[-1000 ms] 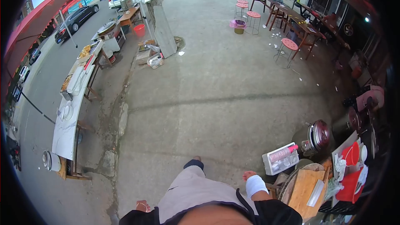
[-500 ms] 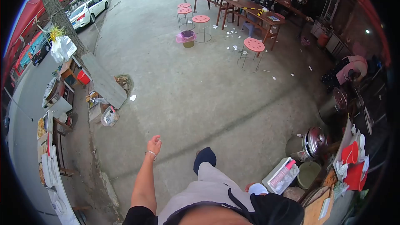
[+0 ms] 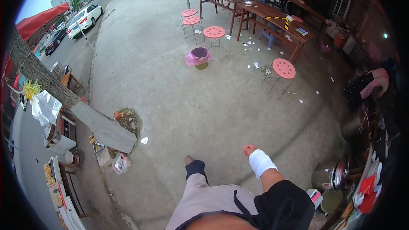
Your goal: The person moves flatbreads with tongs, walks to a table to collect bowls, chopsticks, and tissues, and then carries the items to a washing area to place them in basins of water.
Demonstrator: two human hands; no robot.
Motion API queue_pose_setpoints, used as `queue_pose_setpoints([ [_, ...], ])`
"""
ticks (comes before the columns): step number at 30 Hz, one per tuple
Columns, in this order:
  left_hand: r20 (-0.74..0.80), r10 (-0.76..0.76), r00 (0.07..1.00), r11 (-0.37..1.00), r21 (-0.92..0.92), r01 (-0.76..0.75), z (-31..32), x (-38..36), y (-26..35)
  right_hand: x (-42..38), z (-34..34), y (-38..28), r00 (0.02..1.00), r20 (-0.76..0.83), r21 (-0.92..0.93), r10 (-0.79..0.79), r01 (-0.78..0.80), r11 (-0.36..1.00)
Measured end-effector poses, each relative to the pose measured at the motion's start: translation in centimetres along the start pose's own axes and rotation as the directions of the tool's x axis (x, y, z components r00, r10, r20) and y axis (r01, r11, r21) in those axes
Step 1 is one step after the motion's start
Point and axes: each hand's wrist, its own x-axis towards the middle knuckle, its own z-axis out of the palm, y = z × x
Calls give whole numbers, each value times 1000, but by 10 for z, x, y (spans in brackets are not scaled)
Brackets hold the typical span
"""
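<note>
My right hand (image 3: 249, 150) is out in front of my body above the concrete ground (image 3: 187, 119). Its fingers are curled in, and nothing shows in them. A white wrap (image 3: 260, 163) covers the wrist and lower forearm. No object touches this hand. My left hand is out of the picture. Below, one foot (image 3: 188, 160) steps forward under my grey trousers (image 3: 204, 196).
Ahead stand a pink-lined bin (image 3: 198, 56), several red-topped stools (image 3: 284, 68) and wooden tables (image 3: 272, 17) with paper scraps nearby. Left are a tree trunk (image 3: 47, 76), a leaning board (image 3: 104, 128) and food trays (image 3: 55, 187). Right are metal pots (image 3: 326, 176) and a bending person (image 3: 368, 86).
I have moved forward, so the bin, stools and tables look nearer. My left hand has swung out of view. My right hand has come up and forward from beside my leg.
</note>
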Motion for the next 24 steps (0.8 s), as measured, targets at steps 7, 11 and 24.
queue_pose_setpoints([
  [7,16,267,963,958,103,-268,71,14,366,95,83,-85,885,27,-244,464,-445,862],
  [11,293,768,570,604,-35,-796,192,-85,665,125,120,-157,774,-66,-36,629,-632,774],
  [24,343,373,862,918,1,-397,230,7,1056,580,301,-549,972,-14,-93,235,-235,967],
])
